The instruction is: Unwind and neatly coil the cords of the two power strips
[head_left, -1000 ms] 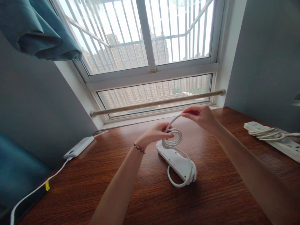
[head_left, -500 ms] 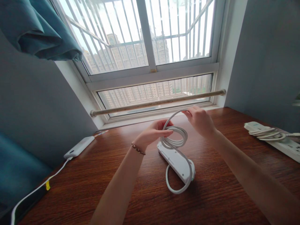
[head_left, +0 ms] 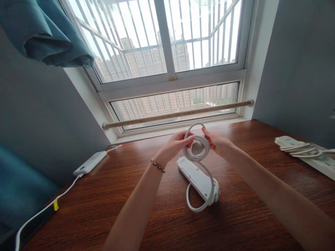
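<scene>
A white power cord (head_left: 206, 150) is wound in loops between my hands, above the table. My left hand (head_left: 180, 142) pinches the left side of the coil between thumb and fingers. On the other side, my right hand (head_left: 213, 140) has its fingers closed on the cord where an upper loop comes down. Through the middle of the coil shows a greyish plug (head_left: 197, 148). Below lies a white power strip (head_left: 197, 181), long and narrow, slanting on the table. From the coil the cord runs down past the strip's near end and bends into a loop beside it.
The brown wooden table (head_left: 248, 209) reaches to the window sill. At right lies another power strip (head_left: 320, 163) with its cord (head_left: 300, 150) wrapped around it. A white device (head_left: 90, 163) with a cable (head_left: 48, 209) sits at left. A rail (head_left: 180, 114) crosses the window.
My right hand has come down and inward with the cord, closer to the coil. The upper loop has become smaller, and the plug now shows inside the coil.
</scene>
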{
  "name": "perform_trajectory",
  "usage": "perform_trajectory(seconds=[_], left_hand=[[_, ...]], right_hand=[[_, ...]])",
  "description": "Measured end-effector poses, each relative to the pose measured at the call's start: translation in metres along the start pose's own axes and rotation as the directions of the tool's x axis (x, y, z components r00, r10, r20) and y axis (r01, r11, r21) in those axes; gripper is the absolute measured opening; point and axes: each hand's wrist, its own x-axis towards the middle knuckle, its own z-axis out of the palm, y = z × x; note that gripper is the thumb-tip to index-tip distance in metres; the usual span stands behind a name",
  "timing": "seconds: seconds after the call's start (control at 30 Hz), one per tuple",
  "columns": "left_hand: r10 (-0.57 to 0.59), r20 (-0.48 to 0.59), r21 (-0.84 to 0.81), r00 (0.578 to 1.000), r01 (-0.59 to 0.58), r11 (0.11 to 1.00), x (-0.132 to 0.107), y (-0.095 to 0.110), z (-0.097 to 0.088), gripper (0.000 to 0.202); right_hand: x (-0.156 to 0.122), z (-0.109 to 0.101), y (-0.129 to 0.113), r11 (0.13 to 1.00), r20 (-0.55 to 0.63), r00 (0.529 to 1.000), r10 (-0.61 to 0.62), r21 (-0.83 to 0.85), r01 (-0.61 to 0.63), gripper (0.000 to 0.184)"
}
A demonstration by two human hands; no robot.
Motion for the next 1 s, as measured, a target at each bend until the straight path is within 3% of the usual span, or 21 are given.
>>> perform_trajectory(seconds=[0.1, 0.17, 0.3, 0.37, 0.47, 0.57, 0.63, 0.7, 0.77, 0.83, 0.9, 1.0], left_hand=[[-0.017, -0.03, -0.012, 0.999, 0.016, 1.0, 0.001, 0.0, 0.005, 0.032], [-0.02, -0.108, 0.007, 0.994, 0.021, 1.0, 0.002, 0.001, 0.008, 0.034], [0.036, -0.293, 0.11, 0.955, -0.004, 0.994, 0.006, -0.003, 0.008, 0.035], [0.06, -0.358, 0.163, 0.932, -0.001, 0.987, 0.007, -0.006, 0.006, 0.035], [0.1, -0.462, 0.251, 0.881, 0.021, 0.968, 0.008, -0.01, 0.007, 0.035], [0.138, -0.541, 0.293, 0.83, 0.032, 0.955, 0.008, -0.011, 0.009, 0.035], [0.155, -0.574, 0.294, 0.804, 0.026, 0.955, 0.008, -0.012, 0.009, 0.035], [0.163, -0.594, 0.281, 0.788, 0.013, 0.96, 0.008, -0.013, 0.008, 0.035], [0.158, -0.596, 0.255, 0.788, -0.001, 0.967, 0.009, -0.014, 0.005, 0.036], [0.145, -0.589, 0.219, 0.795, -0.016, 0.976, 0.01, -0.016, 0.002, 0.036], [0.136, -0.583, 0.178, 0.801, -0.037, 0.983, 0.011, -0.018, 0.0, 0.035], [0.124, -0.579, 0.117, 0.806, -0.069, 0.991, 0.013, -0.02, -0.003, 0.034]], right_hand=[[-0.005, 0.005, -0.003, 0.95, 0.104, 0.964, 0.243, 0.175, -0.258, 0.031], [-0.01, 0.008, -0.006, 0.945, 0.144, 0.951, 0.273, 0.147, -0.294, 0.036], [-0.015, 0.01, -0.008, 0.955, 0.273, 0.925, 0.265, 0.055, -0.29, 0.064], [-0.015, 0.01, -0.006, 0.983, 0.323, 0.928, 0.184, -0.044, -0.179, 0.061], [-0.013, 0.012, 0.0, 0.984, 0.361, 0.931, -0.054, -0.14, 0.112, 0.051], [-0.011, 0.016, 0.009, 0.937, 0.271, 0.927, -0.259, -0.164, 0.309, 0.07], [-0.011, 0.018, 0.014, 0.853, 0.189, 0.891, -0.413, -0.262, 0.451, 0.1], [-0.011, 0.02, 0.018, 0.686, 0.195, 0.785, -0.588, -0.395, 0.611, 0.112], [-0.012, 0.021, 0.018, 0.524, 0.23, 0.693, -0.683, -0.506, 0.685, 0.098], [-0.014, 0.02, 0.017, 0.434, 0.231, 0.64, -0.733, -0.566, 0.701, 0.079], [-0.017, 0.019, 0.017, 0.34, 0.234, 0.588, -0.774, -0.63, 0.698, 0.063], [-0.02, 0.015, 0.016, 0.094, 0.304, 0.497, -0.813, -0.774, 0.626, 0.036]])
